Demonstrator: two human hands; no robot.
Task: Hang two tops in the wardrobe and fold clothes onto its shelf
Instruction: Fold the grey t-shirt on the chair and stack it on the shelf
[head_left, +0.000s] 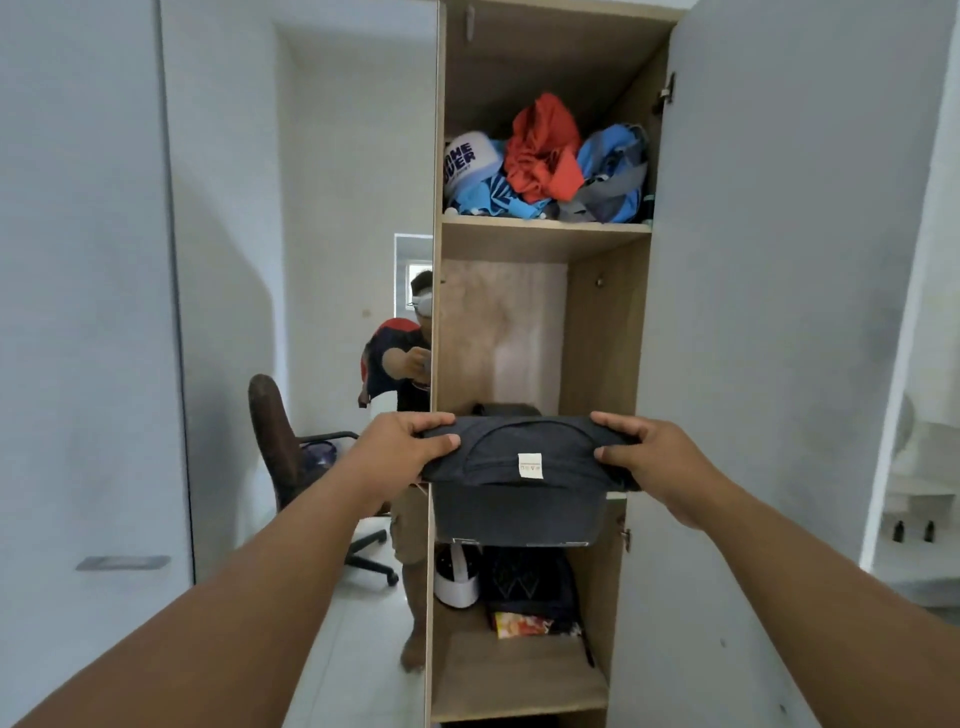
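One open wardrobe (602, 332) fills the centre of the frame, with three shelf boards visible: the upper shelf (545, 227) carries a heap of crumpled clothes (545, 161) in orange, blue, grey and white. One mirror door (358, 260) at centre left reflects one office chair (280, 447). One folded dark garment (519, 467) with one white label sits at frame centre, before the middle compartment, gripped at each end by two hands: left hand (402, 449) and right hand (649, 457), fingers curled over it.
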